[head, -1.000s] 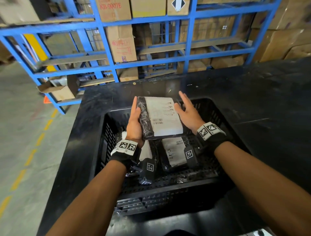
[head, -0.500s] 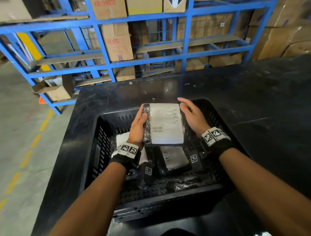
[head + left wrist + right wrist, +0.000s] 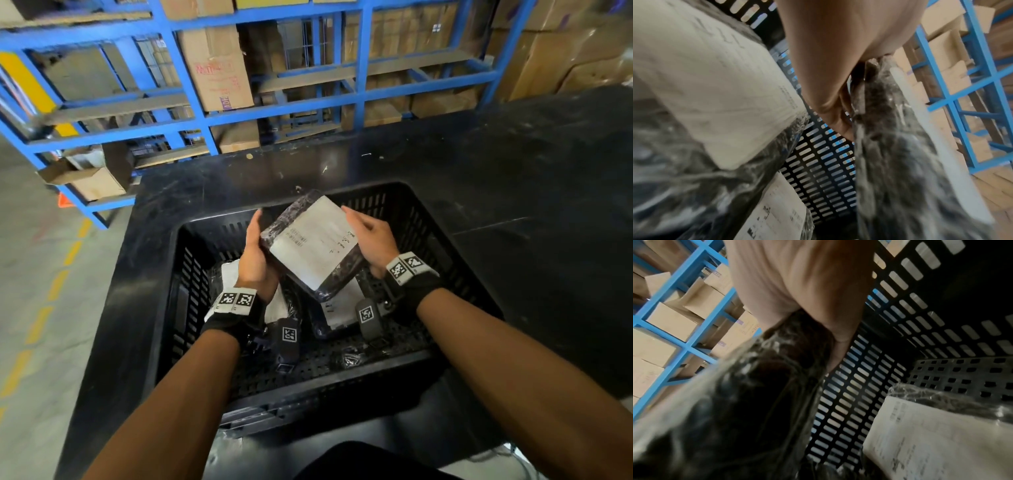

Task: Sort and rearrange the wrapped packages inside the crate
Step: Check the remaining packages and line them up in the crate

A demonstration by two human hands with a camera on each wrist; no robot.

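Observation:
A black wrapped package (image 3: 313,245) with a white label hangs tilted over the black slotted crate (image 3: 394,197). My left hand (image 3: 257,255) grips its left edge and my right hand (image 3: 371,236) grips its right edge. In the left wrist view the held package (image 3: 900,154) fills the right side under my fingers (image 3: 836,120). In the right wrist view the held package (image 3: 735,402) lies under my palm. Two more labelled packages lie on the crate floor, one at the left (image 3: 233,274) and one in the middle (image 3: 339,311).
The crate sits on a black table (image 3: 513,178). Blue shelving (image 3: 205,116) with cardboard boxes (image 3: 219,68) stands behind the table. A grey floor with a yellow dashed line (image 3: 44,308) runs along the left.
The held package has turned clockwise, so it now sits diagonally between my hands. Both hands stayed on its edges. The head view has tipped down a little.

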